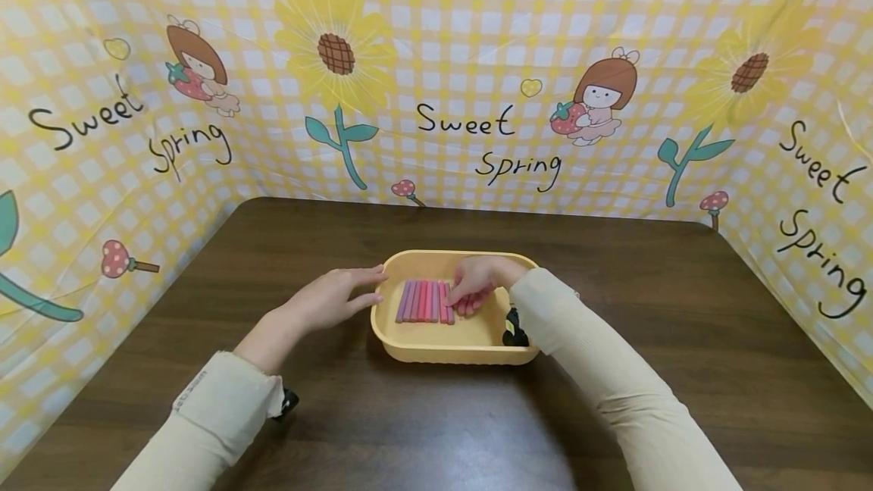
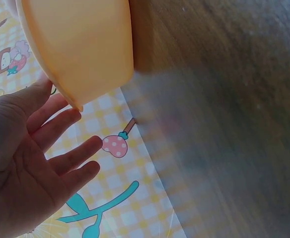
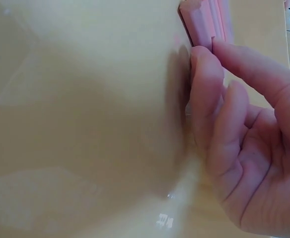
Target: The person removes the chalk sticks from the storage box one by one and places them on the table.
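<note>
Pink and purple sticks [image 1: 419, 301] lie side by side in a row inside a yellow plastic tray [image 1: 464, 354]. My right hand [image 1: 475, 284] reaches into the tray at the row's right end. Seen from the right wrist, its thumb and index finger pinch the end of a pinkish stick [image 3: 197, 22], with the other fingers bent beneath. My left hand [image 1: 334, 296] is at the tray's left end, its fingertips touching the rim. In the left wrist view the fingers of the left hand [image 2: 40, 163] are spread and fairly straight beside the tray wall [image 2: 85, 44].
The tray stands on a dark brown wooden table [image 1: 423, 415]. A yellow checked cloth [image 1: 450, 59] with flowers and lettering hangs around the back and sides. Black wrist-camera parts [image 1: 514, 328] show near the right cuff, over the tray's right end.
</note>
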{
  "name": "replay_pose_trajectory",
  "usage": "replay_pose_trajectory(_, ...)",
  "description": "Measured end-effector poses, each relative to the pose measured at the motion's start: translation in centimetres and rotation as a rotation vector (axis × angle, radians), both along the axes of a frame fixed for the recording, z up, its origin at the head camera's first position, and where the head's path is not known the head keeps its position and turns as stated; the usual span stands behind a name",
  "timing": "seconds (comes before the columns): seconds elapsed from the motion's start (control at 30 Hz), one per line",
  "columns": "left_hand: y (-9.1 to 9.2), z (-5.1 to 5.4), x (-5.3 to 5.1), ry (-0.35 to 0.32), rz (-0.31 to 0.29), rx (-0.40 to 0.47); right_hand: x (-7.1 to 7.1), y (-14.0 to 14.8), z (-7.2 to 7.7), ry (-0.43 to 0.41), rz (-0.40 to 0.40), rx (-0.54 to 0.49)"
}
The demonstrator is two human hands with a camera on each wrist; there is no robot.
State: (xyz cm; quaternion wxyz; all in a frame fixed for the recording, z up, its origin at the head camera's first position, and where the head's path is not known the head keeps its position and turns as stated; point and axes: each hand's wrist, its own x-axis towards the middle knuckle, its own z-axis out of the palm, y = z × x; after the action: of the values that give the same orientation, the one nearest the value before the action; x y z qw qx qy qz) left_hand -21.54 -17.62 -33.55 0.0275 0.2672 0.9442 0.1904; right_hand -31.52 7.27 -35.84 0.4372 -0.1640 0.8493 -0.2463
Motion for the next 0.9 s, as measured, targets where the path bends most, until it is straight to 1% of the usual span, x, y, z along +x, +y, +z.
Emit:
replay_pose_trajectory(0.07,-0.01,0.00,-0.01,-0.001,0.001,-0.001,0.17,-0.12,0.08,0.004,-0.025,0.008)
replay_pose_trajectory(0.17,-0.03,0.00,-0.02,0.000,0.001,-0.003,0.29,-0.15,0.20,-0.016,-0.049,0.001)
replay_pose_trajectory(0.3,-0.03,0.03,0.00,-0.002,-0.001,-0.002,0.38,-0.22,0.37,-0.042,-0.064,0.000)
replay_pose_trajectory(0.47,-0.02,0.05,0.02,-0.010,0.005,-0.001,0.46,-0.31,0.48,-0.039,-0.076,0.011)
replay_pose_trajectory(0.67,0.02,-0.11,-0.10,0.004,0.010,-0.005,0.45,-0.34,0.44,-0.034,-0.105,0.012)
replay_pose_trajectory(0.8,0.02,-0.12,-0.11,0.009,0.006,-0.003,0.41,-0.27,0.54,-0.050,-0.089,0.004)
replay_pose_trajectory(0.9,0.04,-0.09,-0.09,0.015,0.000,-0.004,0.44,-0.12,0.88,-0.057,-0.072,-0.001)
